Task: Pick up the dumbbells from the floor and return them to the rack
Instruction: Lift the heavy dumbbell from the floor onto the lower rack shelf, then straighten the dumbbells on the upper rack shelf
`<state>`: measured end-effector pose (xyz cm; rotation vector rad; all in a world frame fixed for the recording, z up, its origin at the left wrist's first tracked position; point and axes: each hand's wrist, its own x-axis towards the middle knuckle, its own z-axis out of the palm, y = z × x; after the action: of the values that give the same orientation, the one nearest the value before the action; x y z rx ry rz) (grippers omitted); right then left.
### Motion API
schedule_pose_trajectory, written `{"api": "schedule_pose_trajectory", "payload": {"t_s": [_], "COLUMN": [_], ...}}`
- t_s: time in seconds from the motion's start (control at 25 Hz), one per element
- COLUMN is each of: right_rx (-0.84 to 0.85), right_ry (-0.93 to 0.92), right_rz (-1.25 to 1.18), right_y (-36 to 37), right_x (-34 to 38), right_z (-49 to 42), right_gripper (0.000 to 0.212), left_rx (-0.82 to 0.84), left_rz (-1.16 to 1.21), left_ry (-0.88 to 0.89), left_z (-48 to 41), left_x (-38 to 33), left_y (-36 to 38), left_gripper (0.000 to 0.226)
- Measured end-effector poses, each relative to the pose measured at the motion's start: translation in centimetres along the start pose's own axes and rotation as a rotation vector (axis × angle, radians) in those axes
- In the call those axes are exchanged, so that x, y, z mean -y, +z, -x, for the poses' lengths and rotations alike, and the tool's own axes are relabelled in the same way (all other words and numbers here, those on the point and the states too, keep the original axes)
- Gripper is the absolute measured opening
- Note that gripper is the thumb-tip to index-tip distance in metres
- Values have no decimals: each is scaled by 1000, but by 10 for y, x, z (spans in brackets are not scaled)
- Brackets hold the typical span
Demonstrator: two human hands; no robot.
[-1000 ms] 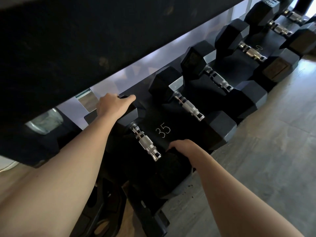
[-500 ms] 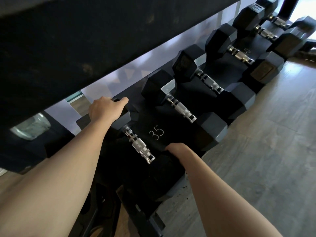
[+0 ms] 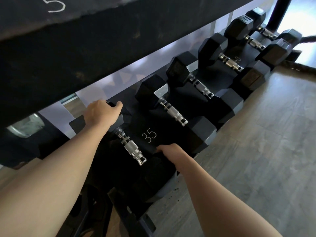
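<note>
A black hex dumbbell with a knurled steel handle (image 3: 130,148) lies on the lowest shelf of the black rack (image 3: 150,134), beside the white "35" mark. My left hand (image 3: 100,113) grips the top of its far head, fingers curled over the edge. Its near head (image 3: 150,175) is under my right hand (image 3: 171,150), whose fingers wrap the upper edge. Both forearms reach in from the bottom of the view.
Several more hex dumbbells (image 3: 172,111) sit in a row to the right along the same shelf. A dark upper shelf (image 3: 102,36) overhangs close above. Grey wood-look floor (image 3: 265,151) spreads to the right. A black post (image 3: 280,12) stands at the far end.
Both hands stay on the same dumbbell's heads. The view has shifted slightly, so the rack sits a little lower and further left in frame.
</note>
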<state>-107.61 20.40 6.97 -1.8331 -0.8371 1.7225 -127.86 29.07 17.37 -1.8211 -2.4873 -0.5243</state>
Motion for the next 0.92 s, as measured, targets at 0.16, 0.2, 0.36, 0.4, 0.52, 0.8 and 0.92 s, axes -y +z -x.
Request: {"api": "schedule_pose_trajectory", "payload": {"t_s": [0.16,0.2,0.36,0.4,0.52,0.8,0.92], "right_rx": [-4,-30,-261,-362,-702,-1168,-1227], "right_ry": [-148,-186,-415,-490,-676,-659,-665], "right_rz": [-194,-252,-438,-427,-204,246,374], "right_y": [-29,-42,-119,-142,-205,-302,-318], "right_x": [18,25,35,35,35,83,130], "right_z": [14,21,59,74,135,331,416], "right_gripper": [20,19,16,16,22,41,46], "left_rx": [-111,-79,33,56,72,206,199], "left_rz": [148,223,402,439,550,759,746], "left_ry": [256,305,517,563,714,832,852], "left_z": [42,54,101,115,163,243,229], "left_x": [-63,-81,-148,-169,-224,-335,-360], "left_y": [-3,-2,-5,-9,-23,-171,-268], "left_gripper": [59,57,52,53,58,67,68]}}
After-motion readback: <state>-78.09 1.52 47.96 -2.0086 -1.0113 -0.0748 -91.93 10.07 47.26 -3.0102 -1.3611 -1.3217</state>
